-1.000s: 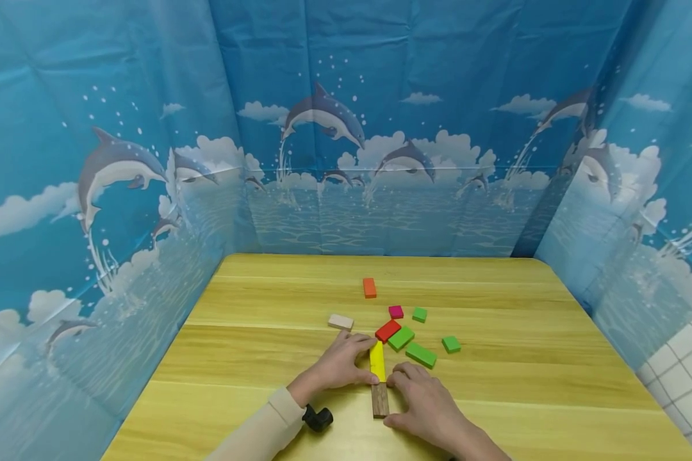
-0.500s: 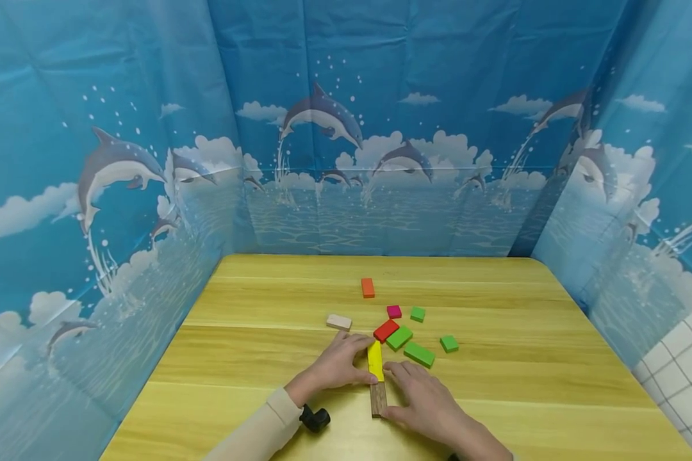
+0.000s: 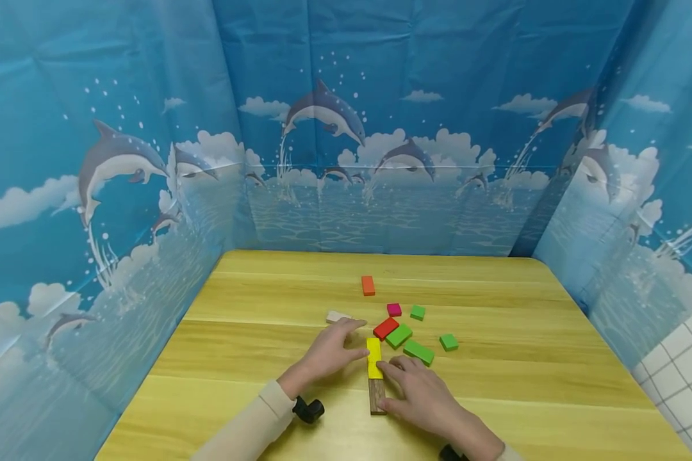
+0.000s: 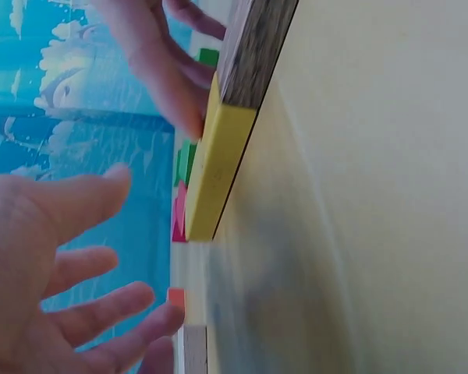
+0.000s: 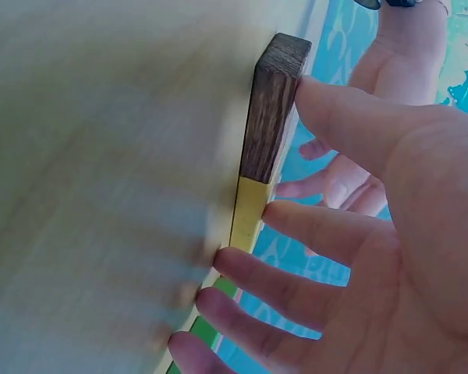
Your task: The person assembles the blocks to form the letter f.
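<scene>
In the head view a yellow block [image 3: 373, 353] and a dark brown wooden block [image 3: 377, 395] lie end to end in one line on the table. My right hand [image 3: 423, 394] rests at their right side, its thumb touching the brown block and its index fingertip on the yellow one. The right wrist view shows those fingers fairly straight and spread along the blocks [image 5: 271, 125]. To the left of the yellow block, my left hand [image 3: 325, 352] is held apart from it with fingers spread. The left wrist view shows nothing in that palm [image 4: 31, 257].
Beyond the hands lie a red block [image 3: 386, 328], several green blocks [image 3: 418, 352], a small magenta block [image 3: 394, 310] and an orange block [image 3: 368, 285]. A pale block [image 3: 337, 317] sits just past my left fingers. Dolphin-printed curtains [image 3: 334, 211] surround the wooden table [image 3: 254, 288].
My left hand has let go of the yellow block and drawn back to the left. My right index finger has come onto the yellow block; the blocks stay in line.
</scene>
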